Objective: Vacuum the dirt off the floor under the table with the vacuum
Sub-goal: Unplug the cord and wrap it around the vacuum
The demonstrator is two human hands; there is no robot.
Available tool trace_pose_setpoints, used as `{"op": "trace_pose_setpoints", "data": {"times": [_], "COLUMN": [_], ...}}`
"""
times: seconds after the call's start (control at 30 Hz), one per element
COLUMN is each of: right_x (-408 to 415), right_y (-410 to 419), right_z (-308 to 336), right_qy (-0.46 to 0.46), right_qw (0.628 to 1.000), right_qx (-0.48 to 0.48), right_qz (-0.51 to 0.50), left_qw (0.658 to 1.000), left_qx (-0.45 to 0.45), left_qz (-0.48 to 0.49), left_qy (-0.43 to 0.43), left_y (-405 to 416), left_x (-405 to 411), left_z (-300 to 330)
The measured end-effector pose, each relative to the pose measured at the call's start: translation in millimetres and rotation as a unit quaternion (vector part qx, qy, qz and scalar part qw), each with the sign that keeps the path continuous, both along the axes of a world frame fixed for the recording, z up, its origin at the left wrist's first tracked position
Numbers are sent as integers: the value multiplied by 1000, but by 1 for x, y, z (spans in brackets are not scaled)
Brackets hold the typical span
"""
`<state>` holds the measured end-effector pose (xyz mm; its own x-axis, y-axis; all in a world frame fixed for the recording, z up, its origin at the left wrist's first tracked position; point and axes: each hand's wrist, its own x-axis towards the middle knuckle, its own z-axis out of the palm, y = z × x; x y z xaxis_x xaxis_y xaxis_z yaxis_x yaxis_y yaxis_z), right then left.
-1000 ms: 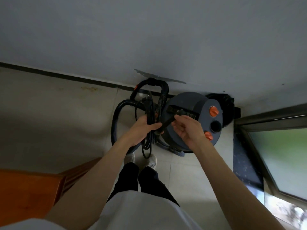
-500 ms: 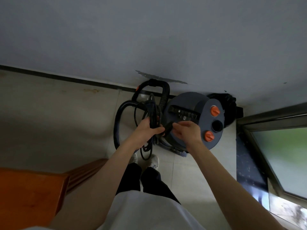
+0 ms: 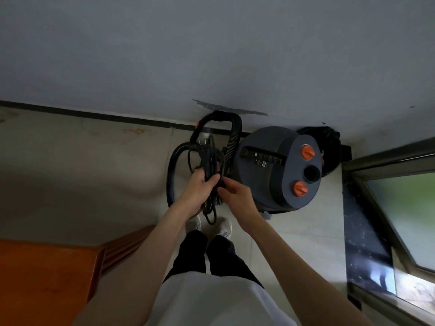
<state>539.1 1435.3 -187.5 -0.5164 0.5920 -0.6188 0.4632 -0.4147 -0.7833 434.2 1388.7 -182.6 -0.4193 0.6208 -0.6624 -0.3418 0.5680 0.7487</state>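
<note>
Tabletop: an orange-brown wooden tabletop [image 3: 42, 274] fills the lower left corner, its grooved edge facing the person's legs.
Floor: pale tiles [image 3: 77, 175] with a faint rusty stain near the dark skirting strip [image 3: 94, 113] at the foot of the wall.
Wall: plain grey-white paint [image 3: 211, 48], with a scuffed patch just above the hose loop.
Hose: a black ribbed hose [image 3: 231, 142] arches up beside the vacuum, and a smooth black tube curves down to its left.
Left hand: the left hand [image 3: 200, 187] grips a bundle of black power cord [image 3: 209, 165], fingers curled tight round it; the plug's prongs show at the top of the bundle.
Right hand: the right hand [image 3: 235, 194] is just beside the left, its fingers pinching the same cord below the left hand's grip.
Vacuum: the grey drum vacuum [image 3: 270, 170] stands on the floor against the wall, right of the hands, with two orange knobs and a black port on top.
Writing: a small label sits on the vacuum's black handle, too small to read.
Bag: a black bag [image 3: 329, 142] lies behind the vacuum.
Window: a dark-framed window [image 3: 400, 196] at the far right, green blur beyond.
</note>
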Motion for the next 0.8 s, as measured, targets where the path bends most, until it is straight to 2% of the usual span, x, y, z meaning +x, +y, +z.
{"op": "trace_pose_setpoints", "data": {"times": [0.13, 0.27, 0.33, 0.4, 0.53, 0.67, 0.7, 0.77, 0.8], "right_x": [-2, -5, -3, -2, 0, -2, -3, -5, -5], "right_y": [-1, -2, 2, 5, 9, 13, 14, 15, 15], "right_z": [-5, -8, -7, -6, -4, -5, -6, -6, -6], "right_qy": [33, 99, 125, 139, 134, 115, 110, 106, 108], "right_qw": [998, 981, 972, 969, 973, 979, 981, 982, 982], "right_qx": [-33, -127, -151, -160, -160, -144, -138, -137, -139], "right_qz": [-30, -104, -126, -124, -102, -87, -83, -76, -68], "left_qw": [995, 994, 989, 966, 898, 805, 790, 784, 794], "left_qx": [-38, -42, -24, -14, -29, -92, -108, -126, -127], "left_qz": [-60, -77, -119, -189, -275, -325, -327, -334, -339], "left_qy": [75, 67, 87, 177, 342, 488, 506, 507, 488], "left_y": [3, 6, 4, 0, -6, -7, -7, -5, -5], "left_x": [-1, 0, -4, -11, -24, -22, -20, -19, -20], "left_z": [4, 15, 20, 20, 15, 20, 21, 21, 20]}}
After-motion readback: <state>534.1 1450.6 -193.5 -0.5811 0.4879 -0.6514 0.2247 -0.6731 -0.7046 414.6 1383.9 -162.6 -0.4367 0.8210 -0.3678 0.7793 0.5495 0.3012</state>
